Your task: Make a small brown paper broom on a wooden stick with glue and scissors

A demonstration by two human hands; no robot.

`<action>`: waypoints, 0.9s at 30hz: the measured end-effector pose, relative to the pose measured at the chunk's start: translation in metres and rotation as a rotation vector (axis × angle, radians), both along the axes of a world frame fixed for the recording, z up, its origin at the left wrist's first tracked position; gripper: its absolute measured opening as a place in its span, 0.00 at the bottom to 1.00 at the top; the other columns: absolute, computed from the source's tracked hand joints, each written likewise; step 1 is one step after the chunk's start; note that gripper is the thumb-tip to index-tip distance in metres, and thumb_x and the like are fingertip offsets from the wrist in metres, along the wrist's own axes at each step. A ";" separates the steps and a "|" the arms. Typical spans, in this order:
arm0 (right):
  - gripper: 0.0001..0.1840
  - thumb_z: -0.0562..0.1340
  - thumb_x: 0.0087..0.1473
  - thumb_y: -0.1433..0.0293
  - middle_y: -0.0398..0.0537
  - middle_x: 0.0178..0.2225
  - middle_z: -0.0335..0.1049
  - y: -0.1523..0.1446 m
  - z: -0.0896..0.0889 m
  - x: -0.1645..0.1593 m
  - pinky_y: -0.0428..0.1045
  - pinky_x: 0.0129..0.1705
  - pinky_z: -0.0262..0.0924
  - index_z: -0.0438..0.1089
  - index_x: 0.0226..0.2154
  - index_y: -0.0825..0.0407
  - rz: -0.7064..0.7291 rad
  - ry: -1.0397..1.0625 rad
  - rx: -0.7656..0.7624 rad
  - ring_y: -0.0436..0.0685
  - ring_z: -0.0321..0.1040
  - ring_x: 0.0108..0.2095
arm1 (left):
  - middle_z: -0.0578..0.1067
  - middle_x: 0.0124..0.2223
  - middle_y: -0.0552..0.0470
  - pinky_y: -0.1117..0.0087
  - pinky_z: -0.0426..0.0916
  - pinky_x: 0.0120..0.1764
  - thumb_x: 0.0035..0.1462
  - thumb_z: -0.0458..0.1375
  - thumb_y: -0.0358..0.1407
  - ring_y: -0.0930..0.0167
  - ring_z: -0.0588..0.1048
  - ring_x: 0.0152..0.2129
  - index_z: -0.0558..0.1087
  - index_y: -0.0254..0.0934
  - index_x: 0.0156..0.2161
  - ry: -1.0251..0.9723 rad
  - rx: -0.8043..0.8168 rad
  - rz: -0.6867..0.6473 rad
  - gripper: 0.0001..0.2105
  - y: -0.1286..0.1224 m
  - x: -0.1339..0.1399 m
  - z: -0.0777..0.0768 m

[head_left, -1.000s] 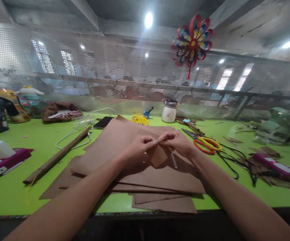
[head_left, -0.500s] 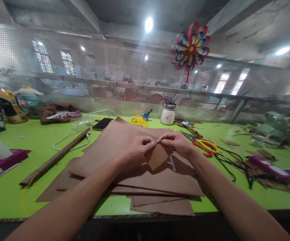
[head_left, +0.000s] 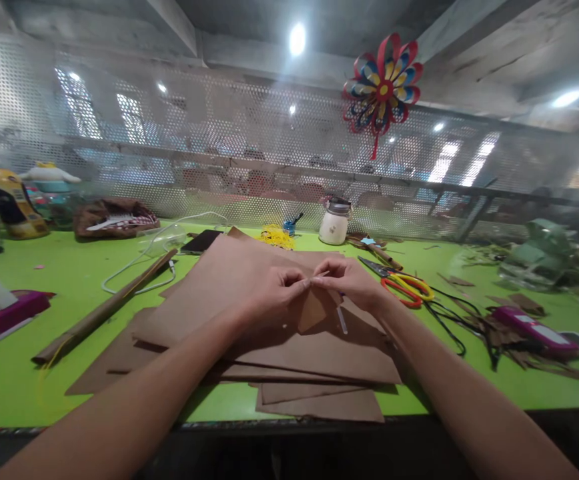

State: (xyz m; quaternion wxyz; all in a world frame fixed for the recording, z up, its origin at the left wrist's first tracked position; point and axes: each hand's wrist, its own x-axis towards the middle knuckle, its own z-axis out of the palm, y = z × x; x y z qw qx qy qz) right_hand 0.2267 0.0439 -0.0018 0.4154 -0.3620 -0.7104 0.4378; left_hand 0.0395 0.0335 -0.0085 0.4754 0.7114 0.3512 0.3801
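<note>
Brown paper piece (head_left: 313, 315) is pinched at its upper edge by the left hand (head_left: 285, 292) and right hand (head_left: 348, 285), fingertips together, above the brown paper stack (head_left: 207, 293). Slim pale rod (head_left: 343, 321): below the right hand, over the stack. Scissors (head_left: 403, 288): right of the stack. Brown tube (head_left: 107, 309): left of the stack. White jar (head_left: 334, 227): behind the stack.

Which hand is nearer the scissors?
Right. The right hand is just left of the scissors; the left hand is farther left, beyond the right hand.
</note>
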 end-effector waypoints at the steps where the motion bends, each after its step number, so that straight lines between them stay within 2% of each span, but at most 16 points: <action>1: 0.11 0.67 0.42 0.64 0.42 0.24 0.68 0.000 0.000 0.000 0.44 0.27 0.53 0.70 0.27 0.54 -0.004 0.000 -0.002 0.48 0.61 0.25 | 0.68 0.22 0.55 0.75 0.54 0.21 0.51 0.56 0.46 0.76 0.64 0.19 0.70 0.32 0.27 0.005 0.006 0.006 0.16 0.000 0.000 0.000; 11: 0.10 0.66 0.44 0.64 0.40 0.22 0.65 0.003 -0.003 0.000 0.44 0.25 0.49 0.70 0.27 0.54 0.018 0.010 -0.058 0.47 0.58 0.22 | 0.69 0.24 0.53 0.75 0.55 0.22 0.52 0.55 0.45 0.75 0.65 0.20 0.71 0.31 0.29 0.028 -0.024 0.017 0.15 0.000 -0.003 -0.003; 18: 0.12 0.67 0.43 0.64 0.42 0.27 0.67 0.001 -0.002 -0.002 0.44 0.28 0.52 0.70 0.30 0.53 0.078 0.062 -0.116 0.48 0.61 0.27 | 0.70 0.26 0.52 0.75 0.57 0.23 0.52 0.55 0.45 0.74 0.67 0.22 0.71 0.32 0.30 0.001 0.000 -0.015 0.15 0.000 -0.004 -0.003; 24: 0.13 0.67 0.42 0.61 0.38 0.20 0.63 0.000 -0.001 -0.007 0.43 0.23 0.47 0.68 0.26 0.53 -0.007 0.016 -0.104 0.47 0.57 0.21 | 0.71 0.25 0.52 0.75 0.57 0.22 0.51 0.55 0.44 0.74 0.68 0.21 0.70 0.33 0.29 0.001 -0.026 0.002 0.14 0.001 -0.003 -0.004; 27: 0.12 0.66 0.42 0.62 0.38 0.19 0.63 0.000 -0.001 -0.007 0.43 0.22 0.45 0.68 0.25 0.53 0.001 -0.010 -0.098 0.46 0.56 0.20 | 0.71 0.26 0.52 0.75 0.57 0.23 0.50 0.56 0.43 0.73 0.68 0.22 0.70 0.33 0.29 -0.009 -0.060 -0.013 0.13 0.002 -0.004 -0.004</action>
